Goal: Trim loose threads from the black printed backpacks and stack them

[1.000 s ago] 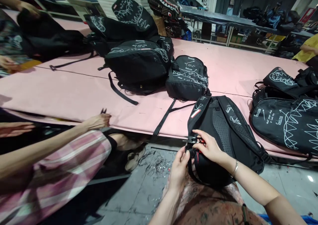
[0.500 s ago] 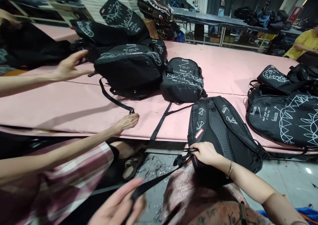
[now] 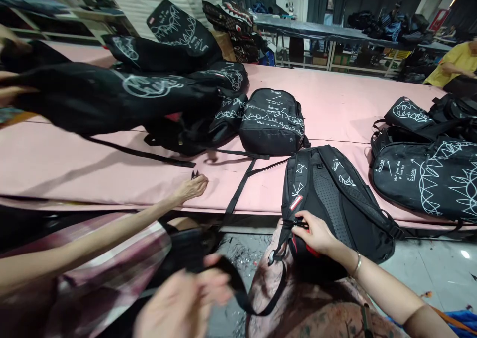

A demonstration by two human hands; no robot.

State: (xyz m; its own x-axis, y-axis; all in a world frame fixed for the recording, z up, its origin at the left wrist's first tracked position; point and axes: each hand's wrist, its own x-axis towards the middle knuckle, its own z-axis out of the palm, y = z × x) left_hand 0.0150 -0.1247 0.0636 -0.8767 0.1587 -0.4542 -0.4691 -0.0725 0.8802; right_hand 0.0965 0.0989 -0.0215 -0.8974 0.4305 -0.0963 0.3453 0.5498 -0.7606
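Note:
A black backpack (image 3: 328, 194) with white line drawings on its shoulder straps leans against the pink table's edge, over my lap, its strap side facing up. My right hand (image 3: 315, 233) is closed around small black thread snips (image 3: 296, 223) at the backpack's lower left side. A loose black webbing strap (image 3: 274, 303) hangs from that side and loops down, then up to my left hand (image 3: 186, 298). My left hand is smeared by motion at the bottom, its fingers closed on the strap; the exact grip is blurred.
A co-worker's hand (image 3: 192, 186) with dark snips rests on the pink table (image 3: 328, 94) at left. Their other hand holds a blurred black backpack (image 3: 93, 97). A small backpack (image 3: 274, 122) stands mid-table; more backpacks (image 3: 428, 179) lie right. Someone in yellow (image 3: 454, 64) sits far right.
My left hand has turned and closed on the strap, which now sags in a loop instead of running straight. My right hand shifted slightly right. The co-worker's backpack was lifted leftward.

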